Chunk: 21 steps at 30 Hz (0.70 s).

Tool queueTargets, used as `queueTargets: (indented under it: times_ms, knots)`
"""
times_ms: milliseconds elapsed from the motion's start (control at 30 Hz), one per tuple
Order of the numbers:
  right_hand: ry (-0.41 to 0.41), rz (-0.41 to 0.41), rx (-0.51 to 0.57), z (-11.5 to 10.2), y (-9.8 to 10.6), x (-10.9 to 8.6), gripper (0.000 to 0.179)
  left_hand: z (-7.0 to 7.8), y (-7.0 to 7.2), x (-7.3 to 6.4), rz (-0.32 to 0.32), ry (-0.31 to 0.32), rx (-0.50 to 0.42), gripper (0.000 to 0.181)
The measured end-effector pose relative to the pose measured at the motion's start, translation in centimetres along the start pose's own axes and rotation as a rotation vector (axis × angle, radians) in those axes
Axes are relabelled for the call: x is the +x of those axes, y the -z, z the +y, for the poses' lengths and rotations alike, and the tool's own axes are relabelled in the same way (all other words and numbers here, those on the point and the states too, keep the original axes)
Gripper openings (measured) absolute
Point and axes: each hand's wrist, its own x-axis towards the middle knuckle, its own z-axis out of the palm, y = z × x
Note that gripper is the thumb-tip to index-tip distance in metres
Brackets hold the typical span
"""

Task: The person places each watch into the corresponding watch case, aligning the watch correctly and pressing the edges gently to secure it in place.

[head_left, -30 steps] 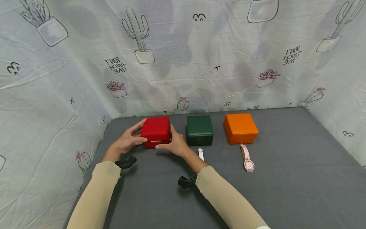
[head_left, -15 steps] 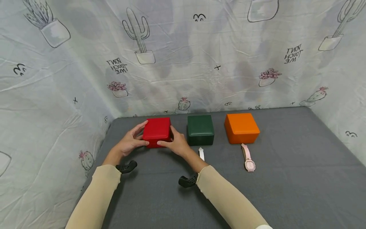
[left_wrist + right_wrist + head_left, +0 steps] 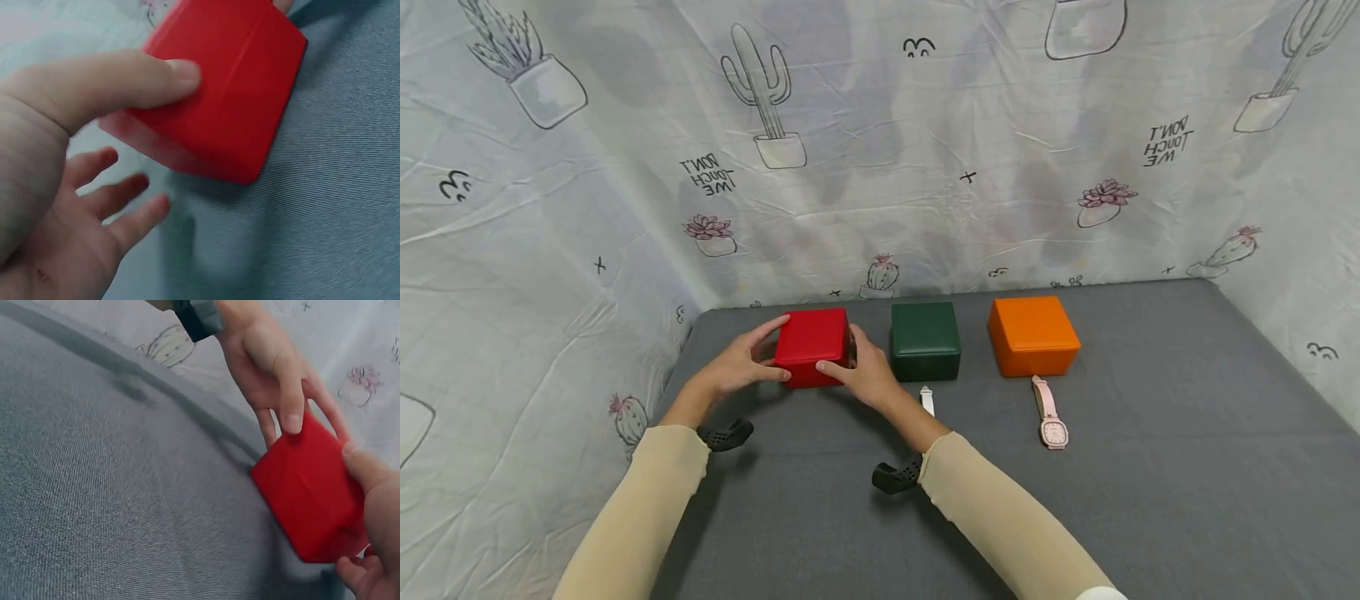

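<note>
A red lidded box (image 3: 811, 337) stands at the back left of the grey table, its lid down with no gap at the front. My left hand (image 3: 730, 369) holds it from the left, thumb on the front face and index finger at the back corner. In the left wrist view, the remaining fingers (image 3: 140, 222) hang away from the box. From the other side my right hand (image 3: 871, 377) grips it, thumb on the front, forefinger along the right side. The box's inside is hidden.
Right of the red box stand a dark green box (image 3: 926, 343) and an orange box (image 3: 1033, 335). A pink watch (image 3: 1051, 421) lies before the orange one. A white watch strap (image 3: 927, 402) shows past my right forearm. Patterned cloth (image 3: 850, 200) hangs behind the table.
A second ago the red box's front showed a gap under the lid; the lid has since come down. My right thumb has shifted slightly right and up on the front face.
</note>
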Motion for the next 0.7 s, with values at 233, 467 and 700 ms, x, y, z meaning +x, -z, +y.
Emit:
queueTargets:
  times_ms: [233, 467, 700]
  knots:
    - [0.023, 0.001, -0.015, -2.2, 1.6, -1.2, 0.083, 2.6, 0.7, -0.1, 0.107, -0.005, 0.247, 0.092]
    - [0.061, 0.039, -0.03, -4.0, 3.9, -2.5, 0.08, 5.8, -0.9, 0.1, 0.171, -0.068, 0.388, 0.079]
    - [0.125, 0.116, -0.118, -3.5, 6.8, -3.8, 0.075, 7.9, -3.1, 0.9, 0.15, -0.095, 0.392, 0.079]
